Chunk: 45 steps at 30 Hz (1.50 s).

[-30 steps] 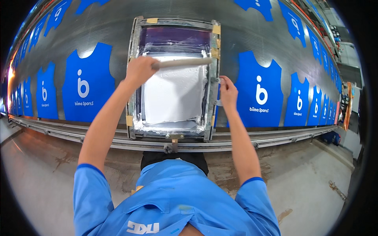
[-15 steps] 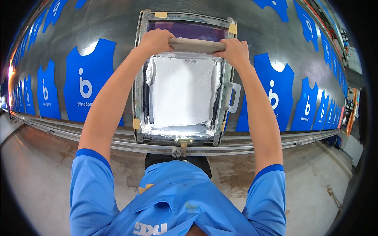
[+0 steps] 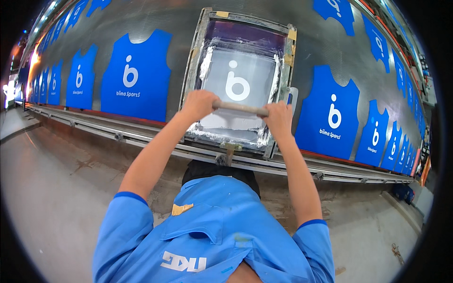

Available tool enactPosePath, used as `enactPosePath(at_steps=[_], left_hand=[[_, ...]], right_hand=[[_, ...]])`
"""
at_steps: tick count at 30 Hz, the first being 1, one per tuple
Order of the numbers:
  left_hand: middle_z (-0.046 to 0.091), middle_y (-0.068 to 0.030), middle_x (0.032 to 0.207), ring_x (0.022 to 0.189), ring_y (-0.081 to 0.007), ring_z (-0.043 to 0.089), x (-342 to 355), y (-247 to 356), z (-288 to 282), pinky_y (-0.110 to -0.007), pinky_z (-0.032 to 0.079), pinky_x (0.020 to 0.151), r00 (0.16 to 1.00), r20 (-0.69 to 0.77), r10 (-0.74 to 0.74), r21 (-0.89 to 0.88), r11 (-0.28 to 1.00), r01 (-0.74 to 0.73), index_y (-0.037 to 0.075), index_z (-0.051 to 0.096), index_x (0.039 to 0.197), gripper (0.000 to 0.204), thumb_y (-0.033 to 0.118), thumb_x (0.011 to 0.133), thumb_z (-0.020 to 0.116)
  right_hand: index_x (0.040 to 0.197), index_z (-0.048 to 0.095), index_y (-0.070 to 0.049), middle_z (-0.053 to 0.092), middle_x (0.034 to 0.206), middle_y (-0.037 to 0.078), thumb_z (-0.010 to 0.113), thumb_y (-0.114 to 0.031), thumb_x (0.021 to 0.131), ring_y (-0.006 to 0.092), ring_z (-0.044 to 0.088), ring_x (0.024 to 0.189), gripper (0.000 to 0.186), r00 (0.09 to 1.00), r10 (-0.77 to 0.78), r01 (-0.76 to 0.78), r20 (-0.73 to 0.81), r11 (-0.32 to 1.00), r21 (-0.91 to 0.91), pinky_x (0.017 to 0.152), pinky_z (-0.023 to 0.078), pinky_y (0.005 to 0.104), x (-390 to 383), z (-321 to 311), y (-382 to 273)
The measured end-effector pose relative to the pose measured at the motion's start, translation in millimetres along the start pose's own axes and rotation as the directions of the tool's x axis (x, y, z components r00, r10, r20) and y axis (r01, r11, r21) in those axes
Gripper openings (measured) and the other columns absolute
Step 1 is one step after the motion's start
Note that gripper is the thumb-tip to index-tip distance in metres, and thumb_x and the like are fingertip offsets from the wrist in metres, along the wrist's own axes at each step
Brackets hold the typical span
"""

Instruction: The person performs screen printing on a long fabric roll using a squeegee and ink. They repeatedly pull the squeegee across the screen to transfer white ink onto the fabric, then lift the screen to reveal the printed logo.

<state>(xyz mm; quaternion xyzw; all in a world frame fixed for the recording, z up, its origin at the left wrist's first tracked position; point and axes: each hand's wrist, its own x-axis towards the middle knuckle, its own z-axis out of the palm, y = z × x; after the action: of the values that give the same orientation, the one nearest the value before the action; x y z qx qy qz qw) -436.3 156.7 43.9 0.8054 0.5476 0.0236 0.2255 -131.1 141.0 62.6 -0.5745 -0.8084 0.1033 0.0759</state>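
Note:
A squeegee (image 3: 240,108) with a long pale handle spans the lower half of a screen printing frame (image 3: 190,78). My left hand (image 3: 199,104) wraps round its left end, and my right hand (image 3: 279,117) is closed on its right end. Beyond the squeegee, the mesh shows a white logo on a grey, thinly coated area (image 3: 262,75). White ink (image 3: 204,66) is smeared thickly along the sides of the mesh, and more lies near the frame's front edge. The squeegee's blade is hidden beneath the handle.
Blue shirt panels with white logos lie on the long dark table, including one to the left (image 3: 158,61) and one to the right (image 3: 314,106). A white handle (image 3: 293,101) juts from the frame's right side. A metal rail (image 3: 155,146) runs along the table's near edge.
Both hands have drawn the squeegee from the frame's far end toward me. The thick white layer over the mesh has been scraped thin, and the logo now shows.

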Motion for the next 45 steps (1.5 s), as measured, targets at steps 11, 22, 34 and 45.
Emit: enactPosePath(at_steps=[11,22,34,45], left_hand=[[0.070,-0.0019,0.120,0.108,-0.0240,0.065,-26.1,397.6,307.2,-0.041,0.050,0.086,0.983,-0.168,0.077,0.114,0.992,-0.058,0.016,0.071,0.115,0.050,-0.001,0.069,0.072],[0.071,-0.0123,0.088,0.090,-0.0360,0.067,196.4,329.0,163.3,-0.050,0.052,0.077,0.992,-0.121,-0.029,0.070,0.997,0.038,0.014,0.072,0.100,0.018,0.024,0.085,0.072],[0.074,-0.0091,0.098,0.095,-0.0331,0.069,321.4,362.3,88.1,-0.046,0.054,0.081,0.999,-0.051,-0.010,0.069,0.998,0.013,0.017,0.073,0.108,0.029,0.024,0.080,0.076],[0.072,-0.0073,0.091,0.092,-0.0318,0.069,152.9,398.0,170.1,-0.046,0.054,0.080,0.997,-0.076,0.028,-0.030,0.999,-0.030,0.019,0.074,0.097,0.022,0.010,0.078,0.071]], right_hand=[[0.109,0.071,-0.016,0.066,0.107,-0.001,0.079,-0.008,0.064,0.0204,0.057,0.102,0.047,0.997,-0.043,0.047,-0.062,0.997,0.064,0.088,0.037,0.0404,-357.9,72.4,341.2],[0.090,0.074,-0.015,0.071,0.084,0.005,0.073,-0.025,0.082,0.0265,0.062,0.096,0.013,0.999,0.029,-0.026,0.035,0.996,-0.090,0.087,0.039,0.0449,-99.7,-39.3,397.9],[0.099,0.074,-0.014,0.073,0.087,0.007,0.078,-0.040,0.082,0.0259,0.064,0.097,0.031,0.997,0.070,-0.072,-0.027,0.996,-0.059,0.085,0.039,0.0433,-13.9,-95.7,482.8],[0.089,0.067,-0.011,0.065,0.086,0.006,0.082,-0.023,0.076,0.0268,0.058,0.090,0.023,0.996,0.014,-0.010,-0.085,0.999,0.040,0.080,0.041,0.0430,-189.4,-53.1,414.4]])
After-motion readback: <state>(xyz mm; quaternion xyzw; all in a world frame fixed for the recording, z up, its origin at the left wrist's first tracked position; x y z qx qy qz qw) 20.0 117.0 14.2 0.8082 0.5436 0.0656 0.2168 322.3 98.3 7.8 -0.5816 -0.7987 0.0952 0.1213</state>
